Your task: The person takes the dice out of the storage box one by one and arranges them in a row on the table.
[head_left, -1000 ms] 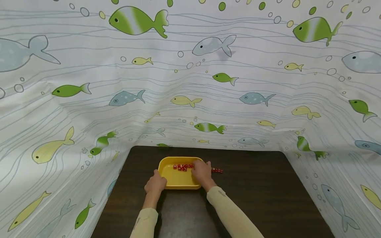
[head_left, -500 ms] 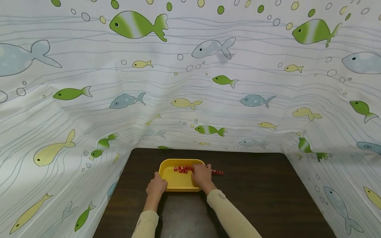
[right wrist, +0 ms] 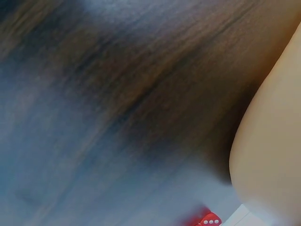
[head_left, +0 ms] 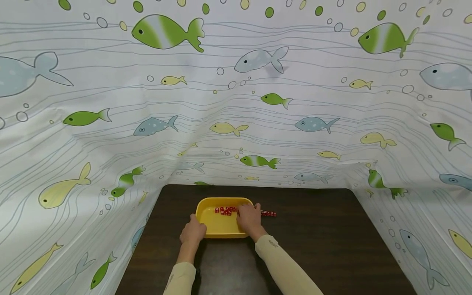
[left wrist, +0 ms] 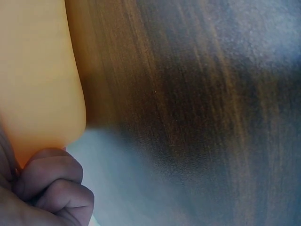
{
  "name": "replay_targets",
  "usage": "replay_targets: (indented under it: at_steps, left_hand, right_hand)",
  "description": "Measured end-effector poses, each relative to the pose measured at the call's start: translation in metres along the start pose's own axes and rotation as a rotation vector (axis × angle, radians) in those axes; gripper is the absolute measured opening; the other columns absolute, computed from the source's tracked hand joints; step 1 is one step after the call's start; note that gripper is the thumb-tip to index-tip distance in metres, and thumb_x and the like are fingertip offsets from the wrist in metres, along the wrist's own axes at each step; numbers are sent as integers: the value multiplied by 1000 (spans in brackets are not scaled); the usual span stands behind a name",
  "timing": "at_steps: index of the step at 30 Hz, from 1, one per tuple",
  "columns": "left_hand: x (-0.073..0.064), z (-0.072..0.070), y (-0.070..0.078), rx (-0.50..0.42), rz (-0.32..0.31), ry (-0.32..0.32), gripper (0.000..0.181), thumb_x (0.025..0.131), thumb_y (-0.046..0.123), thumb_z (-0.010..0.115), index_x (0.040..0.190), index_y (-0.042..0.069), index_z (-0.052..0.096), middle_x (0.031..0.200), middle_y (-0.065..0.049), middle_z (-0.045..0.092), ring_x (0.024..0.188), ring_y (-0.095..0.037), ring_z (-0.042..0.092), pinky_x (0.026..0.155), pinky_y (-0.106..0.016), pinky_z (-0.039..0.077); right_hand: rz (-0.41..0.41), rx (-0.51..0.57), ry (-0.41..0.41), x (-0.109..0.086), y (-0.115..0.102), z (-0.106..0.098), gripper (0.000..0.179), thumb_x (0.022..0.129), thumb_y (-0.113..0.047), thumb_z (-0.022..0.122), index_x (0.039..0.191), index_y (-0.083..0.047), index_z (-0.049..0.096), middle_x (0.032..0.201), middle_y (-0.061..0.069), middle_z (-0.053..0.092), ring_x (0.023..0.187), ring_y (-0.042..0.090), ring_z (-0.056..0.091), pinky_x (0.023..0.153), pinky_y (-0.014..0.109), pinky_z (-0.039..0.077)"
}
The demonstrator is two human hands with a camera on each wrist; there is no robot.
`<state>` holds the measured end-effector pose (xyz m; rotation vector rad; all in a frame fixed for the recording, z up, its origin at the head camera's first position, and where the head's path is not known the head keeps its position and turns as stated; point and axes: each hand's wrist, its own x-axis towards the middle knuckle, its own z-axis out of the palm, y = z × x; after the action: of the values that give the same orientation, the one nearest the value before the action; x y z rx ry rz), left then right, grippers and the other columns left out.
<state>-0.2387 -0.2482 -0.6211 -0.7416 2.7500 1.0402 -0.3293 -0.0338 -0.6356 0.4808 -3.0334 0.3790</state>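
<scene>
A shallow yellow tray [head_left: 220, 235] stands on the dark wooden table with several red dice [head_left: 225, 210] near its far wall. My left hand [head_left: 193, 229] grips the tray at its left side; its curled fingers [left wrist: 54, 169] show against the tray's corner in the left wrist view. Across the tray's right side, my right hand [head_left: 250, 219] reaches in over the rim beside the dice. Its fingertips are hidden, so I cannot tell what they hold. Just right of that hand, more red dice [head_left: 269, 213] lie in a row on the table, outside the tray.
The dark table [head_left: 324, 237] extends to both sides of the tray. White fabric [head_left: 206, 102] printed with fish rises behind the table and along its sides.
The whole head view has shifted slightly. Hands, tray and dice keep almost the same places relative to one another.
</scene>
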Motion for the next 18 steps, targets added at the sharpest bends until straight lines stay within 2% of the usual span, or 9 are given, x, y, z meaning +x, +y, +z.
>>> replay_targets:
  at_steps: [7,12,18]
  left_hand:
    - [-2,1,5,26,-4,-7,63,97,17,55,151,-6,34,92,-22,60,76,-35,57,75,-52,48]
    - [-3,0,7,40,-10,0,63,97,17,57,151,-5,34,91,-21,60,76,-35,58,75,-52,48]
    - [-6,-2,7,40,-13,6,63,96,17,58,150,-4,34,90,-21,59,75,-35,58,74,-51,48]
  right_hand:
    - [-14,7,7,-4,0,-5,6,99,-27,75,94,-22,76,88,-5,75,96,20,66,111,62,30]
    - [-55,18,44,-7,-1,-11,6,100,-25,73,95,-21,76,91,-3,77,103,22,69,117,67,26]
    - [-78,31,86,-8,-3,-19,8,101,-23,73,94,-21,76,94,-4,79,109,25,67,117,66,25]
